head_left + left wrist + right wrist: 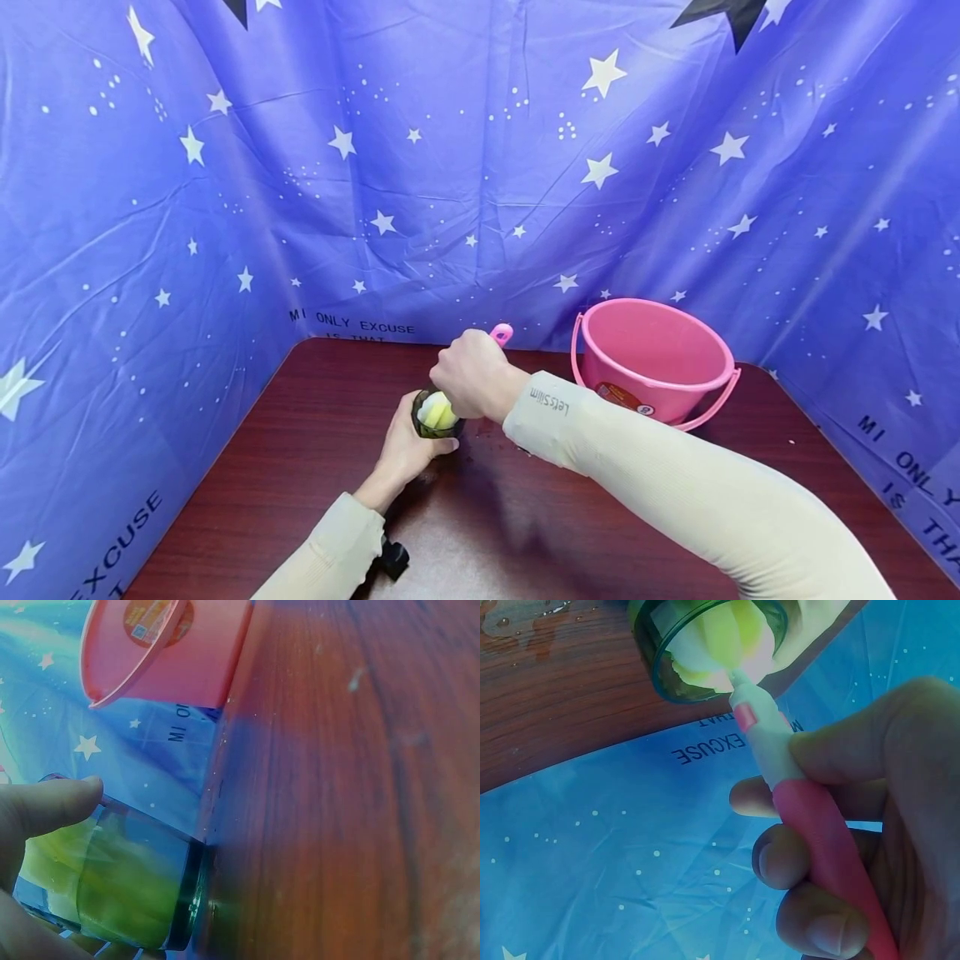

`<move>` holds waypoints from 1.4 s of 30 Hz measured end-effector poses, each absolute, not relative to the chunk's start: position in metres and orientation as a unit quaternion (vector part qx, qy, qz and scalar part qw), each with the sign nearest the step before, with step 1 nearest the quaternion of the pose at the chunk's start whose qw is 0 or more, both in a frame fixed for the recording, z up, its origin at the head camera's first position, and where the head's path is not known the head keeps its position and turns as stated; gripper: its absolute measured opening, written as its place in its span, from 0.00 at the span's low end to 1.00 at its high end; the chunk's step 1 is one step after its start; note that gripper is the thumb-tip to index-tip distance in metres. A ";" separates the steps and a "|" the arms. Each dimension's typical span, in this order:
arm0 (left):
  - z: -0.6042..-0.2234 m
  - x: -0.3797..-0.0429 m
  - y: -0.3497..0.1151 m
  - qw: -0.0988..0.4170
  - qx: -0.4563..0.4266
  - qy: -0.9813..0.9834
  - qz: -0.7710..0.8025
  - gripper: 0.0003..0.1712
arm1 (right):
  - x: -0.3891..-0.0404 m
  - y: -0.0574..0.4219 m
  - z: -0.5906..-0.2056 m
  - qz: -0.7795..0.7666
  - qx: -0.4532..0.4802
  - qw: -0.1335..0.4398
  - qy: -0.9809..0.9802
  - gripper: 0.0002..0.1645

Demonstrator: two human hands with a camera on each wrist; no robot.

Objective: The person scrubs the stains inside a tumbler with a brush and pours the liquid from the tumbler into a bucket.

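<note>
My left hand (405, 450) grips a dark green-tinted glass (139, 892) low over the wooden table, thumb on one side and fingers round the other. The glass's base is right at the tabletop in the left wrist view. In my right hand (476, 371) is a bottle brush with a pink and white handle (821, 840), its fingers curled round the grip. The brush's yellow and white sponge head (724, 637) sits inside the glass, its colours showing through the wall. The handle's pink end (502, 334) sticks out above the right hand.
A pink bucket (656, 337) with its handle hanging down stands at the table's back right. Water drops (517, 630) dot the wooden table (247, 517). A blue star-printed cloth (480, 183) hangs behind and on both sides.
</note>
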State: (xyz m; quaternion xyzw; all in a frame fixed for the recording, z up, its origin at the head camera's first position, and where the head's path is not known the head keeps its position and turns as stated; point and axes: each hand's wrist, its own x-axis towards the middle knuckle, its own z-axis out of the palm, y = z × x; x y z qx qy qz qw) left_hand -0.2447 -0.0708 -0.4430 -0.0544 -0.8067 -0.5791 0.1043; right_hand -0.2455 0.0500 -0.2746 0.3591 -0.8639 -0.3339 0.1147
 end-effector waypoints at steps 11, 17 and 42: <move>-0.443 -0.244 -0.069 0.095 -0.042 -0.809 -0.579 0.48 | -0.252 0.056 -0.277 -0.306 0.324 0.105 -0.889 0.04; -0.443 -0.245 -0.069 0.100 -0.039 -0.810 -0.576 0.48 | -0.253 0.060 -0.278 -0.291 0.315 0.096 -0.898 0.03; -0.443 -0.244 -0.070 0.099 -0.042 -0.810 -0.577 0.48 | -0.246 0.059 -0.273 -0.288 0.325 0.070 -0.898 0.05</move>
